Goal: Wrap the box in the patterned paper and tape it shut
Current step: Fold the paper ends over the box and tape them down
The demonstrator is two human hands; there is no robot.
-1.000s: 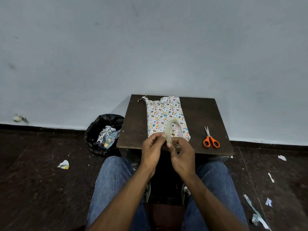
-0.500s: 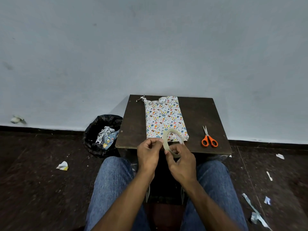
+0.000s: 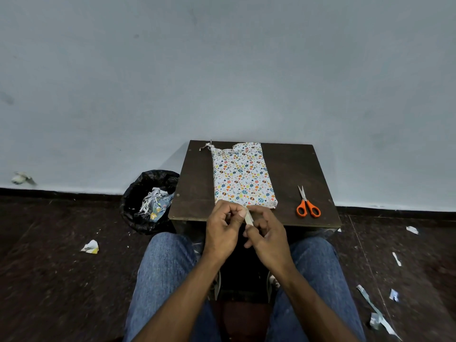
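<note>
The box wrapped in white patterned paper [image 3: 243, 177] lies lengthwise on a small dark table [image 3: 293, 169], its far end loosely folded with a crumpled corner. At the table's near edge both hands hold a roll of clear tape [image 3: 248, 217], seen edge-on and mostly hidden between them. My left hand [image 3: 223, 230] pinches at the roll with thumb and fingers curled. My right hand [image 3: 267, 233] grips the roll from the right. Both hands sit just in front of the box's near end without touching it.
Orange-handled scissors [image 3: 307, 206] lie on the table to the right of the box. A black-lined bin [image 3: 148, 201] with paper scraps stands left of the table. Paper scraps [image 3: 90, 246] litter the dark floor on both sides. My knees sit under the table edge.
The tape roll has come down from above the box's near end to the table edge and turned edge-on. Both hands have drawn back toward me with it.
</note>
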